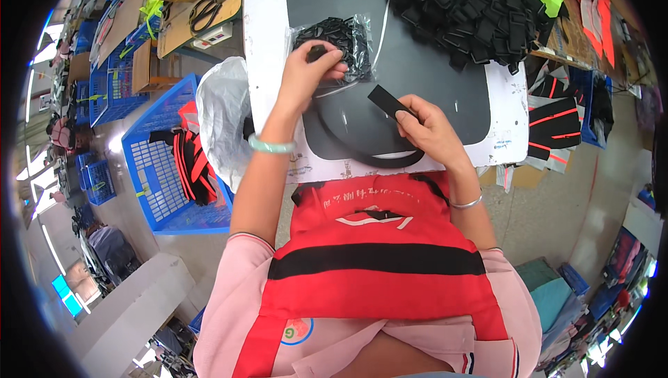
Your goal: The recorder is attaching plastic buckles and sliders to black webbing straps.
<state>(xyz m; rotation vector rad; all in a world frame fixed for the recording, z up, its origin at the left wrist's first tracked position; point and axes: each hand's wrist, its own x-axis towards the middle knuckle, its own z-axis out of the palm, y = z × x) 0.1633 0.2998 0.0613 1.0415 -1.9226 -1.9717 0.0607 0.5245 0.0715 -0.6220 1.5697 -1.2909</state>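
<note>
Over the dark grey table top, my right hand (426, 127) pinches a flat black strap (381, 101) near its end, and the end sticks out toward the upper left. Its remaining length curves in a loop down to the table's near edge. My left hand (314, 72) is closed on a small black plastic buckle (316, 52), held between thumb and fingers; its exact shape is partly hidden. Just beyond that hand lies a clear plastic bag (360, 47) full of small black buckles.
A large heap of black straps with buckles (466, 13) covers the far right. Scissors (205, 13) lie on a board at the far left. A white plastic bag (224, 117) hangs beside the left edge, near a blue basket (174, 221) holding black and red strips.
</note>
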